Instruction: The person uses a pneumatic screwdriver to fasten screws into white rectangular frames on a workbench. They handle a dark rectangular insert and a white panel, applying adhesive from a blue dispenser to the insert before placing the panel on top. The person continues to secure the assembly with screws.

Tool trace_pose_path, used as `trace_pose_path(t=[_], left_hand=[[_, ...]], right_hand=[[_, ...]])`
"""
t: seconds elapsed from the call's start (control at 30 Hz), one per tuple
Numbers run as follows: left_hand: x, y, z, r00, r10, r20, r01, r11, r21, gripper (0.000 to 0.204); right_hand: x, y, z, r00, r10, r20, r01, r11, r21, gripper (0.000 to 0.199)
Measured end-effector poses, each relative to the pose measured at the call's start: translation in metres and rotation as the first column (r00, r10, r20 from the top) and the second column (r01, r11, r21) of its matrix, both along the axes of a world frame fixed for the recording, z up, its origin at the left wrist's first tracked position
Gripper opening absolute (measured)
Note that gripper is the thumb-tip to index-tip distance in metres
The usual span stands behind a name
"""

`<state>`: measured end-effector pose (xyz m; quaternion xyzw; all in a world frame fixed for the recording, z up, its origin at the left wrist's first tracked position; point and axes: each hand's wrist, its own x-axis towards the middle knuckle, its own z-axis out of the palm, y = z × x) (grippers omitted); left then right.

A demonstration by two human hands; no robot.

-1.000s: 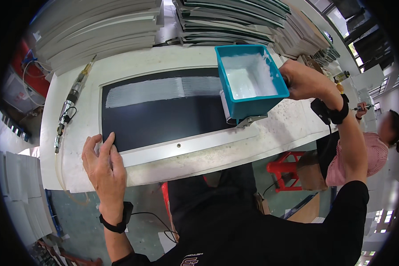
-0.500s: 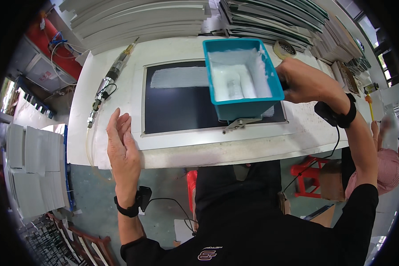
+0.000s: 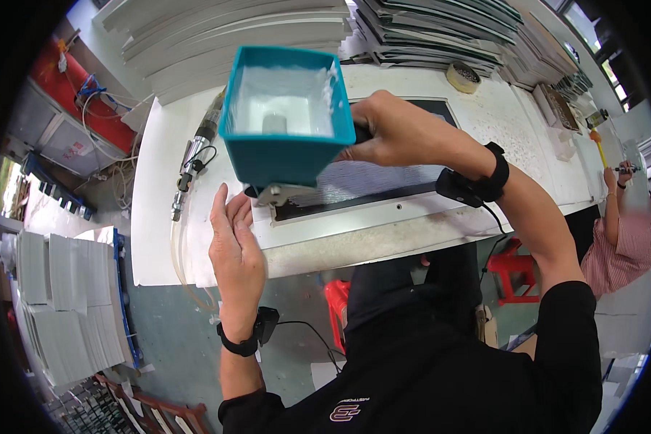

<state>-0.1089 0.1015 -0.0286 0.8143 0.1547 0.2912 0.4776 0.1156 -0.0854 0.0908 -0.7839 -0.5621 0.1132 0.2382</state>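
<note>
White surface [image 3: 155,249] across mid-frame, the right hand [image 3: 383,130] grips the teal hopper [image 3: 275,155] left of upper centre, left hand [image 3: 237,246] open just below, and level, steady pressure should keep the dark panel's [image 3: 296,210] pale coat [image 3: 383,182] even.

On the wide white table [image 3: 517,134], a flat black rectangular panel [image 3: 383,179]; over its left end, a square teal plastic box [image 3: 286,158], white substance [image 3: 296,94] inside; farther left, a slim silver-black tubular tool [image 3: 192,158]; behind, stacked flat white boards [image 3: 231,40].
</note>
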Motion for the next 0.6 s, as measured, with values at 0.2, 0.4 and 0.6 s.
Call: trace_pose_path(t=[0.2,0.4,0.6], left_hand=[[0.003,-0.008,0.001,0.999,0.038,-0.012,-0.036,0.994,0.105,0.053],[0.004,-0.015,-0.002,0.997,0.068,-0.042,-0.065,0.995,0.074,0.053],[0.005,-0.013,-0.007,0.992,0.103,-0.075,-0.087,0.977,0.193,0.056]], right_hand=[[0.044,-0.055,0.044,0.959,-0.281,0.041,0.253,0.910,0.328,0.032],[0.083,-0.211,0.106,0.722,-0.680,0.129,0.678,0.732,0.060,0.040],[0.113,-0.360,0.117,0.538,-0.829,0.150,0.838,0.546,0.008,0.047]])
